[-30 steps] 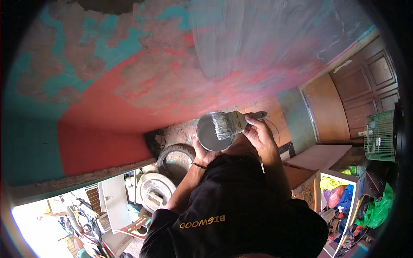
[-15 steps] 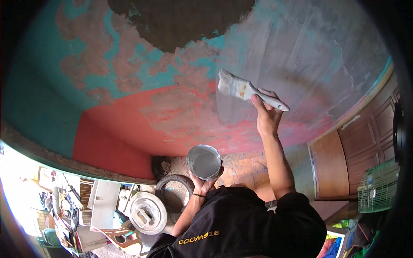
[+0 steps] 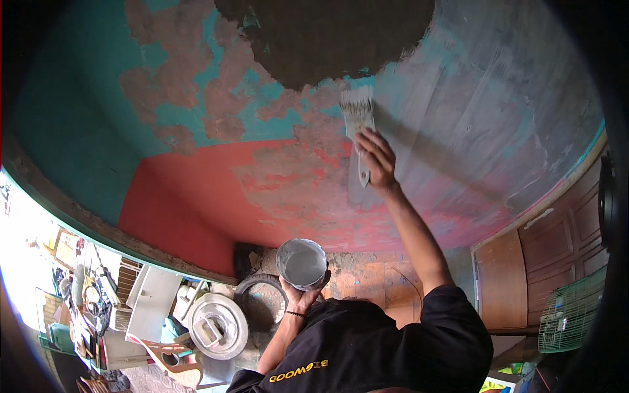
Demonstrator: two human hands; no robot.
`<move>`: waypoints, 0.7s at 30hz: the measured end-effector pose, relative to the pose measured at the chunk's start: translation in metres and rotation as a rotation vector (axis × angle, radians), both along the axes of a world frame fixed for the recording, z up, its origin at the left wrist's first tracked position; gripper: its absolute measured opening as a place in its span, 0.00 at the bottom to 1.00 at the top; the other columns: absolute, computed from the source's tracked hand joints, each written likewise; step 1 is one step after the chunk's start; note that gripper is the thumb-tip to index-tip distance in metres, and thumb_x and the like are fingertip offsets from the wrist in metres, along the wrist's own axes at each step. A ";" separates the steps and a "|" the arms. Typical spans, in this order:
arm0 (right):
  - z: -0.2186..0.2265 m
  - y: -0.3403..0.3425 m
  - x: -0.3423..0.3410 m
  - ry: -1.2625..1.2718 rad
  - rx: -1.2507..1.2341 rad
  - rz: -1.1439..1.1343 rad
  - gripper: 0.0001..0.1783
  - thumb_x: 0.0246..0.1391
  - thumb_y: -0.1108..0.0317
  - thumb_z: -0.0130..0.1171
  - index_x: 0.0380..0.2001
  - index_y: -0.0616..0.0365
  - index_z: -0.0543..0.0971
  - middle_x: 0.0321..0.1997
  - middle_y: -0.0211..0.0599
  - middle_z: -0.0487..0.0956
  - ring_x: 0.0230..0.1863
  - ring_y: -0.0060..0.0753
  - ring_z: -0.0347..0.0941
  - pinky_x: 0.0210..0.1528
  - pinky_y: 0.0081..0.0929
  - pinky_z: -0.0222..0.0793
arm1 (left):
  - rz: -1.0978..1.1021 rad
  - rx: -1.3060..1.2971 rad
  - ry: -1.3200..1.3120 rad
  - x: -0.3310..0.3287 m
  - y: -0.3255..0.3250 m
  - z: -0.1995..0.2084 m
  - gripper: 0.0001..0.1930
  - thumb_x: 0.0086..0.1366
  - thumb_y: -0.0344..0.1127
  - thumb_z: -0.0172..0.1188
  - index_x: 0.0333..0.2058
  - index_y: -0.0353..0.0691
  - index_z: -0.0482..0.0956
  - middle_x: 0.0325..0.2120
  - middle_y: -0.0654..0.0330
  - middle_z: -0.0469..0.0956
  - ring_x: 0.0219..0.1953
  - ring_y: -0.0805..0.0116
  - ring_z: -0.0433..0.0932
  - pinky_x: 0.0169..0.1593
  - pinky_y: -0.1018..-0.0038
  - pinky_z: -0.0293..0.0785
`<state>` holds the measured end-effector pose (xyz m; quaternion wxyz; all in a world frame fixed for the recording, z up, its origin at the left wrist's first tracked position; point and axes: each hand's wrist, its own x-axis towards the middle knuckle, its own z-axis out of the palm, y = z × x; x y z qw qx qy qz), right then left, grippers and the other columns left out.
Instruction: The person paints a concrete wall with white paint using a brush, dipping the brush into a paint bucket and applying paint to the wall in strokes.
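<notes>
A wide white-handled paintbrush is gripped by my right hand, its bristles pointing up against the wall. The bristles lie at the left border of a thin greyish-white coat, beside patchy teal and bare plaster. My left hand holds a round bucket from below, close in front of my body. Smooth grey paint shows inside the bucket, and its rim is smeared with it. My left fingers wrap partly under the bucket and are partly hidden.
A dark patch of plaster covers the upper wall. Below on the left are a tyre, a round white lid-like object and cluttered household items. On the right stand a wooden door and a green wire cage.
My right hand has turned the paintbrush from lying sideways to upright, bringing its bristles to the wall. The bucket in my left hand has shifted slightly down and left in the picture.
</notes>
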<state>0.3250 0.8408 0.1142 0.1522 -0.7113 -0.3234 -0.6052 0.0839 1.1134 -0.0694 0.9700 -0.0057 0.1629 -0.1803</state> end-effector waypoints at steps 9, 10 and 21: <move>-0.103 0.028 -0.053 0.312 0.128 -0.014 0.05 0.50 0.78 0.66 0.32 0.66 0.82 0.48 0.45 0.86 0.56 0.52 0.82 0.59 0.50 0.81 | -0.085 -0.062 -0.039 0.026 0.039 -0.012 0.47 0.55 0.66 0.67 0.67 0.43 0.69 0.65 0.45 0.70 0.67 0.41 0.67 0.70 0.38 0.61; -0.088 0.027 -0.051 0.308 0.131 -0.028 0.05 0.50 0.78 0.66 0.32 0.66 0.82 0.48 0.45 0.86 0.56 0.52 0.82 0.59 0.50 0.81 | -0.099 -0.062 -0.041 0.030 0.040 -0.011 0.47 0.55 0.66 0.67 0.67 0.43 0.69 0.65 0.45 0.70 0.67 0.41 0.67 0.70 0.38 0.61; 0.037 0.009 -0.004 -0.063 0.048 -0.082 0.04 0.51 0.81 0.65 0.32 0.66 0.82 0.51 0.42 0.86 0.57 0.52 0.82 0.58 0.47 0.81 | -0.195 -0.021 -0.032 0.036 0.055 -0.017 0.45 0.60 0.70 0.62 0.68 0.47 0.69 0.66 0.48 0.70 0.67 0.39 0.68 0.70 0.37 0.62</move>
